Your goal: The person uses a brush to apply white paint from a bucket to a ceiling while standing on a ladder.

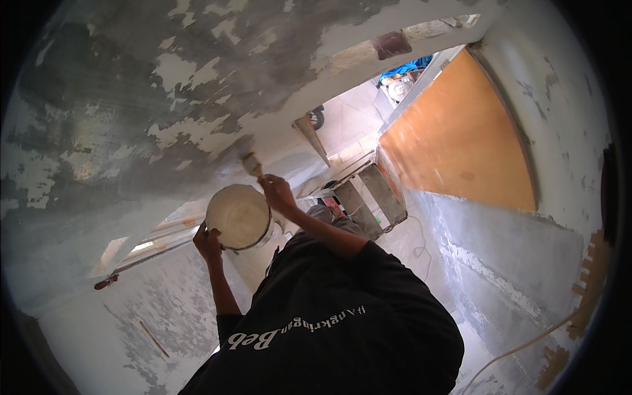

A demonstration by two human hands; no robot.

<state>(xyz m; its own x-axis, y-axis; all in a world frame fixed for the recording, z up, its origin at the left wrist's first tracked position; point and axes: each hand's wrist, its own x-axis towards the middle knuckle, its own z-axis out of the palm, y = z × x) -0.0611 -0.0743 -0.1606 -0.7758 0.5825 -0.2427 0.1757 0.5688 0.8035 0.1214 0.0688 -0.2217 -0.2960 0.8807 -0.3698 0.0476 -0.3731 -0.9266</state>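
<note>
My left hand (209, 245) grips the rim of a round, pale bucket (264, 233), with the thumb over the edge and the fingers outside. The bucket's mouth faces up toward me. Its inside is off-white; I cannot make out how much it holds. In my right hand (279, 195) is a paintbrush (251, 164), held by its handle just above the bucket's far right side. The bristles point away from me and meet or nearly meet the grey, patchy wall (197, 105). A darker smudge shows on the wall by the bristle tips.
An orange-brown door (461, 131) stands at the right, beside a doorway with a pale floor beyond. Below me is a scaffold-like stand with grey boards (378, 191). A cable (526, 345) runs along the lower right. A ledge with a small opening (141, 249) lies at left.
</note>
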